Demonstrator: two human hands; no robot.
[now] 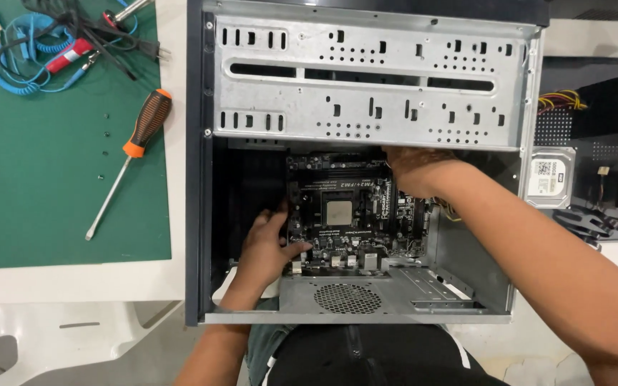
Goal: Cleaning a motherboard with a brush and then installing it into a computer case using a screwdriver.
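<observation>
At centre frame, inside the open computer case (366,86), the circuit board (352,214) lies flat. Left hand (266,246) grips its left edge, fingers curled, thumb on top. Right hand (413,168) rests at the board's upper right corner; its grip cannot be determined. An orange-handled screwdriver (134,154) lies on the green mat (37,207), upper left.

Both forearms are bare from the elbow down, with no sleeve showing on either. The left hand (266,246) and the right hand (413,168) wear no gloves, and no watch or strap shows on either wrist. A thin pale band may sit at the right wrist, at about 9 o'clock of that hand, too small to tell. At 6 o'clock of the view the lap shows dark clothing with a grey-green part and a narrow white edge on each side
</observation>
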